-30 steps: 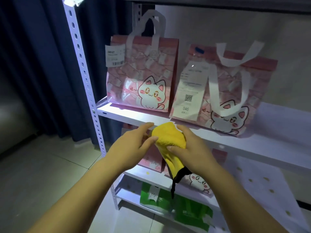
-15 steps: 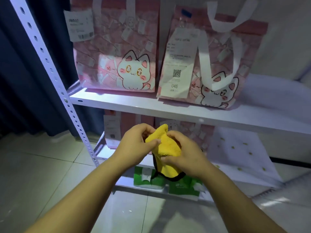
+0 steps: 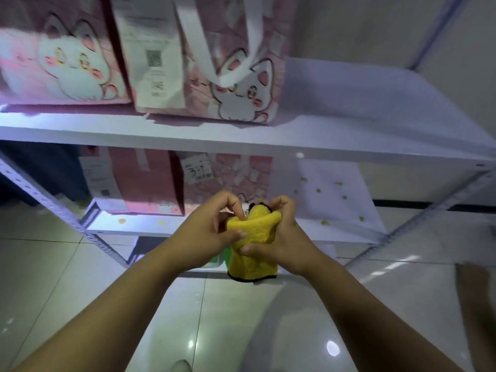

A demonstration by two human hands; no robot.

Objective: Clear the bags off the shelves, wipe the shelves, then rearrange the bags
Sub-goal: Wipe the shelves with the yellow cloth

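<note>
Right, with my left hand (image 3: pixel 210 233) and right hand (image 3: pixel 285 238) both pinching the yellow cloth (image 3: pixel 253 260) in front of the lower shelf (image 3: pixel 150 229), I'd fold it flat, but the pink bags (image 3: pixel 236 84) on the shelves need clearing first.

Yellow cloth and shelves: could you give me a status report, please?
Left hand and right hand both grip the yellow cloth. Pink cat bags stand on the upper shelf, not yet cleared. Nothing in the way.
</note>
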